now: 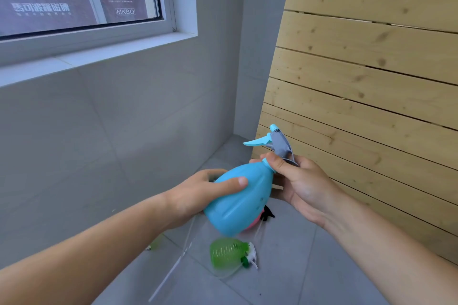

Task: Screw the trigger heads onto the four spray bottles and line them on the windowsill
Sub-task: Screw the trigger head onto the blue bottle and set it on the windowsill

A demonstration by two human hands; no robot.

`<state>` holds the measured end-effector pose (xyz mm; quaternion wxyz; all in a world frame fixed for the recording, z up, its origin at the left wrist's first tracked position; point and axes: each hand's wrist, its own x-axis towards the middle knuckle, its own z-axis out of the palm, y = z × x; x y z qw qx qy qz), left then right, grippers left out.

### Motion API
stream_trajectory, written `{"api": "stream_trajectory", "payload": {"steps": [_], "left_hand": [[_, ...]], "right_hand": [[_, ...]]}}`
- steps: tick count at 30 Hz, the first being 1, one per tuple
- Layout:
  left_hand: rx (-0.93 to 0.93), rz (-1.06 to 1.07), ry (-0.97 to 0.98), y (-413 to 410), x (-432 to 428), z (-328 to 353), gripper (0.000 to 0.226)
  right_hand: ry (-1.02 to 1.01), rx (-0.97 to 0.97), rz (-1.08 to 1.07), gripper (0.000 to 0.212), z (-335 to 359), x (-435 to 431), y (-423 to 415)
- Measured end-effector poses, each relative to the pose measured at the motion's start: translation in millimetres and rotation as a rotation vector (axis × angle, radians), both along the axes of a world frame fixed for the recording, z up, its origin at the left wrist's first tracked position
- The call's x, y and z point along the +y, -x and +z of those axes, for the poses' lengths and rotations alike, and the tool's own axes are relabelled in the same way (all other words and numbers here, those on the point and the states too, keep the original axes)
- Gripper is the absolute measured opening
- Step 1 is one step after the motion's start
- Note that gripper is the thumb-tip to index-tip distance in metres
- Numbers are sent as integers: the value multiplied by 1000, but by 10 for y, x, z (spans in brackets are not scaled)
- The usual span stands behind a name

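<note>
A light blue spray bottle (239, 202) is held tilted in mid-air, neck up to the right. My left hand (195, 194) grips its body. My right hand (301, 182) pinches the collar at the neck, under the blue and grey trigger head (276, 142) seated on the bottle. On the floor below lies a green bottle (229, 252) with a white and green trigger head (250, 256). A pink bottle (254, 224) and a black trigger part (267, 213) peek out behind the blue one. The white windowsill (99, 56) runs across the upper left.
A wooden slat panel (371, 82) leans against the wall on the right, close to my right hand. A clear dip tube (171, 272) lies on the grey tiled floor (285, 280). Something green (156, 245) shows under my left forearm. The grey wall (99, 143) fills the left.
</note>
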<state>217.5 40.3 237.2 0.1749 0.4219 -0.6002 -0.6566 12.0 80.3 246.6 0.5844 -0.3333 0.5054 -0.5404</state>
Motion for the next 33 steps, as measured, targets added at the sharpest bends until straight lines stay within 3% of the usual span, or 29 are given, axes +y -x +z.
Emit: {"api": "stream_trajectory", "payload": {"steps": [5,6,11,13,16,22,33], "left_hand": [[-342,215,644,177,179,4,76],[-326,187,629,181,184,8,77],[85,-93,-19,26,67,5,53],[153,-108,-104,24,68,-56,63],[140,-42,-53,103,91,-85,72],[44,81,126,183,139,-59,70],[-150,201,347,209,193,-109,72]], "right_hand": [[6,-27,-78,27,27,-51,-16],[11,-23,-79,27,41,-54,-8],[60,-6,-3,16,72,4,-17],[73,-31,3,17,67,12,-35],[82,-37,-45,17,82,-16,-41],[117,-10,-133,8,79,-34,-111],[130,32,-190,10,44,-35,-165]]}}
